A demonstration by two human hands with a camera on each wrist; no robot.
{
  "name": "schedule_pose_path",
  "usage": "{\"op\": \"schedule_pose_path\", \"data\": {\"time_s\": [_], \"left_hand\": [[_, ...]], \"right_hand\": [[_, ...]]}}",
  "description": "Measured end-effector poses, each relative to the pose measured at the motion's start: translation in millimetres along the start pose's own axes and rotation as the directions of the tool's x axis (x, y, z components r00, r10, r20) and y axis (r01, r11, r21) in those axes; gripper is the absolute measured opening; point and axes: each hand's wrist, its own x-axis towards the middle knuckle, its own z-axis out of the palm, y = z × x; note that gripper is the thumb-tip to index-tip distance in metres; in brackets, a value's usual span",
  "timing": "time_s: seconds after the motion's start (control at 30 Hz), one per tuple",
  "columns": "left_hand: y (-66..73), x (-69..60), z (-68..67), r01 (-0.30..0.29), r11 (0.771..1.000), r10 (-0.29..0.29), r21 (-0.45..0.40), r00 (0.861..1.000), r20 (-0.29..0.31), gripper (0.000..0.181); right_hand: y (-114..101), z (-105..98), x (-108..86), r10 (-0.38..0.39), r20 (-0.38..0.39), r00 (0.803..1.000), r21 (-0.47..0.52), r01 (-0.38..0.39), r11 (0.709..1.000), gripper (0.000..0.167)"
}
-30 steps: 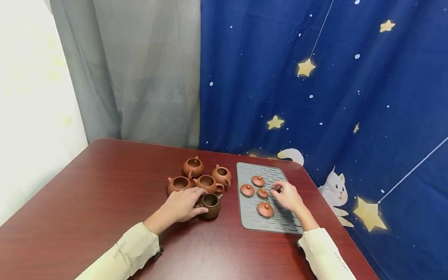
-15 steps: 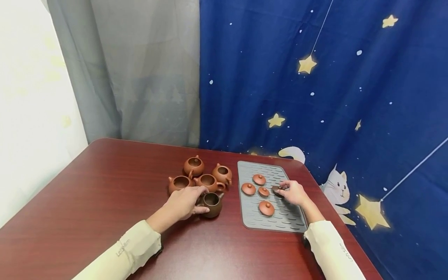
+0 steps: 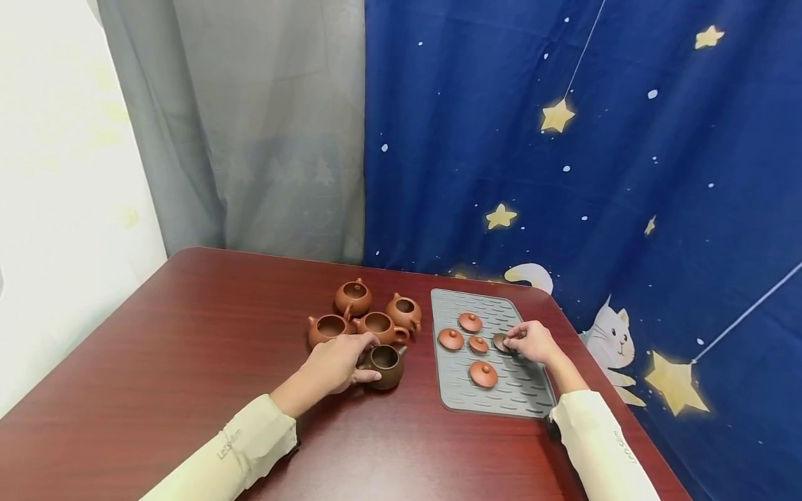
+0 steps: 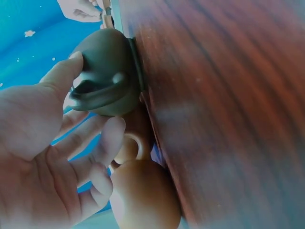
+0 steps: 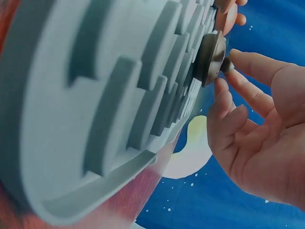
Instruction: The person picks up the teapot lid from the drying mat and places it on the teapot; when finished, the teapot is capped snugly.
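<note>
The left hand (image 3: 340,362) grips a dark brown teapot (image 3: 387,376) on the table, its thumb and fingers around the handle side; in the left wrist view the thumb of the hand (image 4: 43,148) touches the pot's body (image 4: 102,55). On the grey mat (image 3: 460,400) at the right, the right hand (image 3: 535,342) is at a dark lid (image 3: 500,342). The right wrist view has the thumb and a finger of that hand (image 5: 267,124) at the knob of the lid (image 5: 210,57), which lies knob up on the mat (image 5: 57,143).
Several reddish-brown open teapots (image 3: 353,299) stand close together behind and left of the dark one. Several reddish lids (image 3: 484,374) lie on the mat around the dark lid. Curtains (image 3: 282,125) hang behind the table (image 3: 207,334).
The right hand has lowered the dark lid onto the mat, beside the small reddish lid. The left hand and the teapots keep their places; the head view has shifted slightly.
</note>
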Motion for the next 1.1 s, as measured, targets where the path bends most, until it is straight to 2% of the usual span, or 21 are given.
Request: {"op": "schedule_pose_path", "data": {"time_s": [0.17,0.4,0.77,0.97,1.1], "left_hand": [[0.5,-2.5,0.7,-0.002,1.000,0.002,-0.022,1.000,0.004,0.048],[1.6,-1.5,0.1,-0.017,0.999,0.017,-0.029,1.000,0.007,0.048],[3.3,-0.7,-5.4,-0.017,0.999,0.017,-0.035,1.000,0.005,0.048],[2.3,-0.1,-3.4,-0.035,0.999,0.035,-0.021,0.999,0.002,0.047],[1.3,0.0,-2.7,-0.031,1.000,0.031,-0.004,1.000,0.004,0.047]], "right_hand": [[-1,2,-1.9,0.015,0.004,1.000,-0.001,-0.015,1.000,0.012],[-4,0,-6.2,0.020,-0.034,0.999,-0.023,-0.021,1.000,0.011],[-14,2,-12.4,-0.026,-0.141,0.990,0.045,0.032,0.998,0.013],[-28,3,-19.9,0.004,-0.183,0.983,0.080,0.011,0.997,0.013],[-45,4,-25.6,-0.004,-0.231,0.973,0.121,0.033,0.992,0.014]]}}
